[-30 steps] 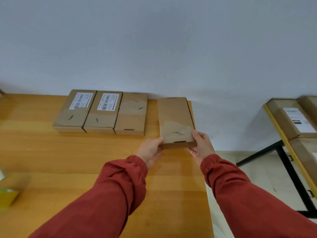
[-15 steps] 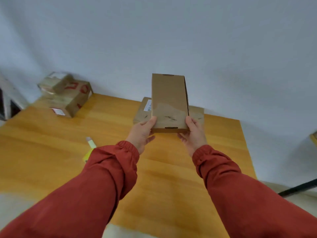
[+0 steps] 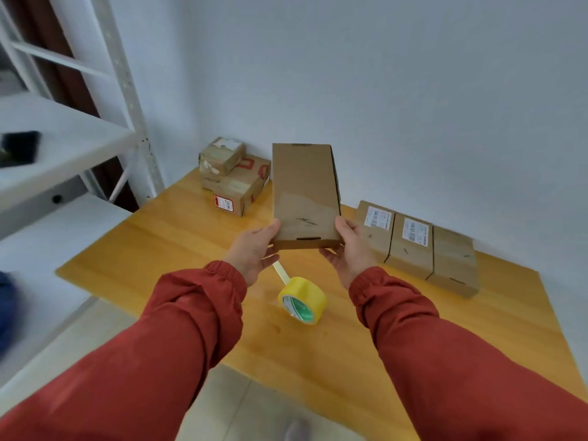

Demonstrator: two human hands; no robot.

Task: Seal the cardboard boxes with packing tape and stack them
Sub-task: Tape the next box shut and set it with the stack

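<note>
I hold a flat brown cardboard box (image 3: 304,192) in the air above the wooden table (image 3: 178,237). My left hand (image 3: 254,251) grips its near left corner and my right hand (image 3: 351,249) grips its near right corner. Below the box, a roll of yellow packing tape (image 3: 303,300) lies on the table with a short strip pulled out toward my left hand. A row of three similar flat boxes (image 3: 416,246) lies by the wall to the right; two carry white labels.
Two taped parcels (image 3: 235,179) are stacked in the table's far left corner. A white metal shelving unit (image 3: 63,144) stands to the left with a dark object on its shelf. The table's near edge runs across below my forearms.
I lifted the box off the table's right end and carried it left. The view swung left, bringing the tape roll, the stacked parcels and the shelving into sight.
</note>
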